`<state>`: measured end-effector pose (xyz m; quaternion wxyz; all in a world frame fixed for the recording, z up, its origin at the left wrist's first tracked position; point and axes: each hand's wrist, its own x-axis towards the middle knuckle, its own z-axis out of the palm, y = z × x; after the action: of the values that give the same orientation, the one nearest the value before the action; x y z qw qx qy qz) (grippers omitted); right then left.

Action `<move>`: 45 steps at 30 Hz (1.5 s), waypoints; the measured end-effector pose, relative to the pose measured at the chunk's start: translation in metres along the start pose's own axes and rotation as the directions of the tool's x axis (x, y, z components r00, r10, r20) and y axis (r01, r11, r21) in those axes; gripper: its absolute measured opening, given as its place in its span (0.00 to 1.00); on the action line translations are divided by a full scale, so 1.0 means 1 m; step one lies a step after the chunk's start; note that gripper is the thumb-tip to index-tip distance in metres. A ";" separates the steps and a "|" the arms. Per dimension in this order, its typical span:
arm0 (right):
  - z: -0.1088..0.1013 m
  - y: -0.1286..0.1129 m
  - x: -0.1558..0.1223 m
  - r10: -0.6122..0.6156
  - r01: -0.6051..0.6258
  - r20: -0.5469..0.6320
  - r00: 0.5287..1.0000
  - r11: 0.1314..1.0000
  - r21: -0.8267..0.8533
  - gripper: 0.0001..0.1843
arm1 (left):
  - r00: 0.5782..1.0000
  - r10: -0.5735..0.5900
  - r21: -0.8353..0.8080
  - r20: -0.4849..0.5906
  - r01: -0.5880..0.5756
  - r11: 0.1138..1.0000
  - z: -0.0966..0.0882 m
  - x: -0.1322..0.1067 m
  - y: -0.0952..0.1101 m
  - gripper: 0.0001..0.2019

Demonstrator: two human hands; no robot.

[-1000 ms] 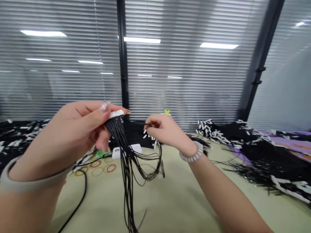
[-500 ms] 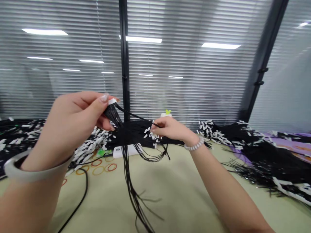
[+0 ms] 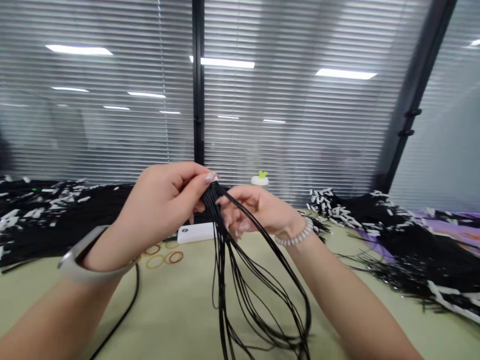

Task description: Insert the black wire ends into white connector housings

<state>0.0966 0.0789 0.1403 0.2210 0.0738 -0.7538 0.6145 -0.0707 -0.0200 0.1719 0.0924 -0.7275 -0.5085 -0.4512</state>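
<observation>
Black wires (image 3: 221,220) hang in loops over the pale green table (image 3: 176,310), and on my feed the left hand (image 3: 168,200) pinches their white end (image 3: 215,181). The right hand (image 3: 264,210) curls beside the strands just below; I cannot tell whether it grips any. Behind lies a white device (image 3: 197,233), near coloured rings (image 3: 175,262).

The counter (image 3: 168,310) has a pale, yellow-green surface. On it lie several thin rubber bands (image 3: 182,256), red and yellowish, close to one another. Just beyond them is a white device (image 3: 197,233), flat, with a small dark round mark at its left end. A black cable (image 3: 129,308) curves toward the lower edge. Farther back stands a white round object (image 3: 259,180) with a yellow-green top. Purple material (image 3: 438,231) is at right. Behind, horizontal blinds (image 3: 307,125) hang beside a dark post (image 3: 198,90).
</observation>
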 end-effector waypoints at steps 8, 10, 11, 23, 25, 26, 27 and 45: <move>0.046 -0.008 0.015 -0.218 0.011 -0.377 0.900 0.876 -0.482 0.11 | 0.987 -0.019 -0.248 0.160 0.059 0.967 0.000 -0.003 0.007 0.09; 0.051 -0.012 0.014 -0.184 -0.011 -0.333 0.925 0.862 -0.508 0.11 | 0.971 -0.038 -0.318 0.237 0.115 0.941 -0.002 -0.003 0.007 0.09; 0.051 -0.013 0.013 -0.157 -0.026 -0.310 0.938 0.857 -0.514 0.11 | 0.962 -0.044 -0.345 0.268 0.138 0.929 -0.003 -0.003 0.008 0.09; 0.048 -0.010 0.011 -0.172 -0.112 -0.354 0.919 0.749 -0.653 0.10 | 0.901 -0.132 -0.508 0.412 0.348 0.788 0.000 -0.006 0.000 0.11; 0.049 -0.011 0.010 -0.160 -0.180 -0.396 0.904 0.698 -0.693 0.09 | 0.893 -0.139 -0.530 0.427 0.372 0.762 0.000 -0.005 -0.001 0.11; 0.050 -0.012 0.010 -0.158 -0.208 -0.413 0.897 0.673 -0.710 0.09 | 0.889 -0.146 -0.539 0.433 0.385 0.749 0.000 -0.005 -0.001 0.11; 0.050 -0.013 0.010 -0.157 -0.225 -0.419 0.894 0.652 -0.724 0.09 | 0.885 -0.153 -0.546 0.439 0.399 0.737 0.000 -0.005 -0.001 0.11; 0.054 -0.019 0.007 -0.127 -0.236 -0.365 0.922 0.565 -0.791 0.11 | 0.870 -0.151 -0.556 0.470 0.425 0.714 -0.003 -0.008 0.002 0.11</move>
<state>0.0847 0.0233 0.1526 0.3525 -0.1826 -0.8956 0.2008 -0.0714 -0.0282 0.1687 -0.3391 -0.6984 -0.4394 -0.4518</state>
